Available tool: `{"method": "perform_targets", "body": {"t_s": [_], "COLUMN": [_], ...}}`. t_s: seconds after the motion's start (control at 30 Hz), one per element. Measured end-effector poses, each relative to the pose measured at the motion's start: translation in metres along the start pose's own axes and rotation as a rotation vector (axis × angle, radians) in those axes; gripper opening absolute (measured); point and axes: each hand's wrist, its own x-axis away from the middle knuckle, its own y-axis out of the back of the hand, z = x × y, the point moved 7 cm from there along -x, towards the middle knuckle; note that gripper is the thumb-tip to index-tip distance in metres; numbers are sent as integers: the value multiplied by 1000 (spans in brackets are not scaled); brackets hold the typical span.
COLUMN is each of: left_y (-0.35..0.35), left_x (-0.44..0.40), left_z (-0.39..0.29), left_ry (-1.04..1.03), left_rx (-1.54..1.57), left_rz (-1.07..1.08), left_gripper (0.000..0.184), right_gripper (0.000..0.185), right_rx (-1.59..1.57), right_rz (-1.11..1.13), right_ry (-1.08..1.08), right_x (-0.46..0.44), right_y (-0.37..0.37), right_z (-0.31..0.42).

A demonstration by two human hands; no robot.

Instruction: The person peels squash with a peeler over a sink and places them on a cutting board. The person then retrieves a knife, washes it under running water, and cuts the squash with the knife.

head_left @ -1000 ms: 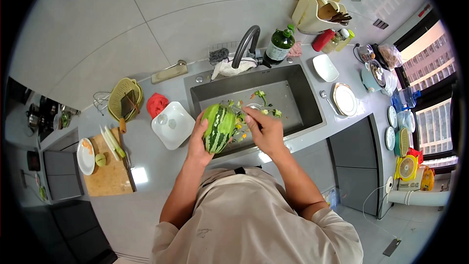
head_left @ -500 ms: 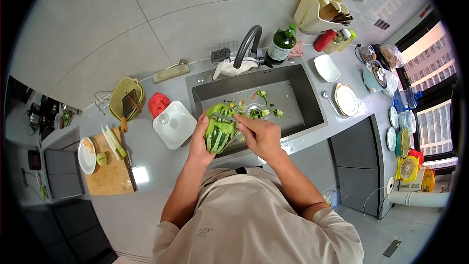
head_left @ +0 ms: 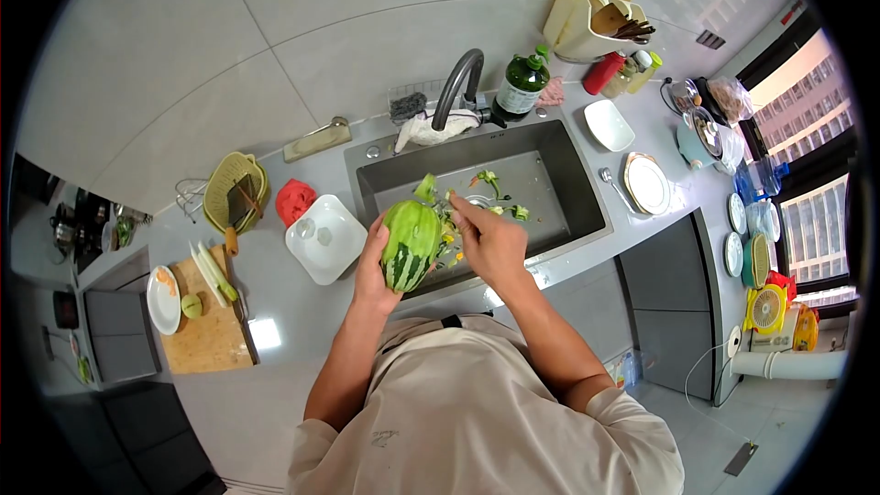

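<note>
My left hand [head_left: 371, 266] is wrapped around the lower left side of a green striped melon [head_left: 411, 240], held over the front of the sink [head_left: 513, 174]. Its upper part is pale green where the skin is off; dark stripes remain lower down. My right hand [head_left: 493, 240] is closed beside the melon's right side on a peeler, mostly hidden by the fingers. A green strip of peel [head_left: 425, 187] shows just above the melon. Peel scraps [head_left: 490, 181] and other trimmings lie in the sink around the drain.
A white square bowl [head_left: 323, 243] and a red bag [head_left: 295, 202] are left of the sink. Further left, a cutting board [head_left: 206, 344] bears pale stalks and a round green item. The faucet [head_left: 458, 82] and a green soap bottle [head_left: 522, 87] stand behind.
My right hand has drawn the peeler off the melon's top toward the right. More pale flesh shows on top, and a peel strip has come away.
</note>
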Motion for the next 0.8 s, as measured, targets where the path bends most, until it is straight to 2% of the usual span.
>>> {"method": "perform_targets", "body": {"t_s": [0.1, 0.2, 0.27, 0.33, 0.4, 0.43, 0.5, 0.53, 0.6, 0.63, 0.8], "left_y": [5, 10, 4, 5, 5, 5, 5, 5, 4, 4, 8], "left_x": [-2, -2, -1, -2, -1, -1, 0, 1, 1, 2, -4], "left_z": [-1, -7, -12, -12, -12, -13, -14, -14, -15, -14, -9], "left_ry": [-31, -107, -155, -168, -179, -187, -195, -193, -198, -197, -213], "left_rx": [-40, -86, -15, -7, 2, -1, -3, -1, 1, 20, 8], "left_rz": [47, -6, -2, 11, 24, 29, 31, 24, 19, 8, -13], "left_gripper": [57, 58, 68, 68, 67, 66, 65, 63, 62, 61, 58], "right_gripper": [23, 23, 24, 25, 23, 23, 22, 22, 23, 23, 20], "right_rx": [10, -107, -180, -257, -226, -226, 22, 19, -202, -204, -201], "right_rz": [35, 27, 38, 51, 150, 149, 212, 215, 258, 261, 182], "right_ry": [-131, -85, -94, -104, -202, -203, -139, -140, -222, -222, 10], "right_x": [-8, -7, -2, 3, 8, 8, 8, 9, 11, 13, 23], "right_y": [5, 11, 11, 8, -1, -2, -8, -9, -11, -11, -9], "right_z": [-15, -6, -1, 3, -2, -3, -4, -5, -7, -4, 37]}}
